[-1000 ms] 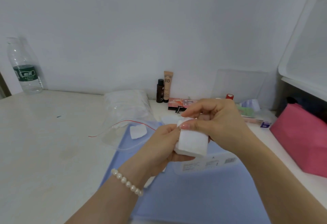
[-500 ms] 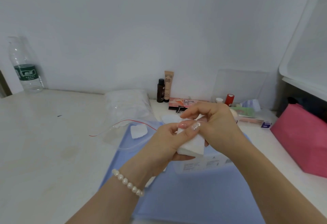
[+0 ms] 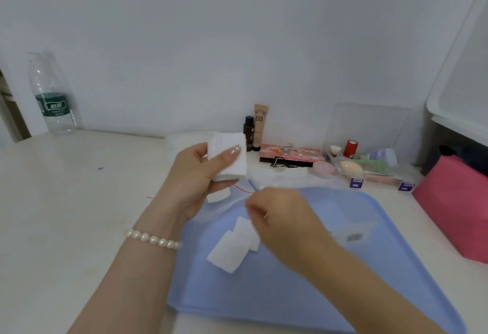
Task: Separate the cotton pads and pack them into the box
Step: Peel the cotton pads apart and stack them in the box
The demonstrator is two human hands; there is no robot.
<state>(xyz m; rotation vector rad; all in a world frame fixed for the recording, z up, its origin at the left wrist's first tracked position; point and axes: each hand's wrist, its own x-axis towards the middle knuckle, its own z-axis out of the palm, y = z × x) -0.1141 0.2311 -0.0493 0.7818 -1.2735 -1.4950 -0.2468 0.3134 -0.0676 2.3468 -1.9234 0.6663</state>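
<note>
The left hand (image 3: 200, 175) is gripping a stack of cotton pads (image 3: 229, 156) above the desk (image 3: 79, 201), thumb pressing across its front. The right hand (image 3: 280, 215) is blurring over the blue tray (image 3: 290, 294); its fingers cannot be read. Two separated pads (image 3: 232, 246) are lying on the tray, just left of the clear box (image 3: 356, 225).

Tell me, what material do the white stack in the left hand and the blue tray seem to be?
White stack, gripped by the left hand: likely cotton, matte and soft, with layered edges. Blue tray: probably plastic, smooth, with a rounded raised rim.
</note>
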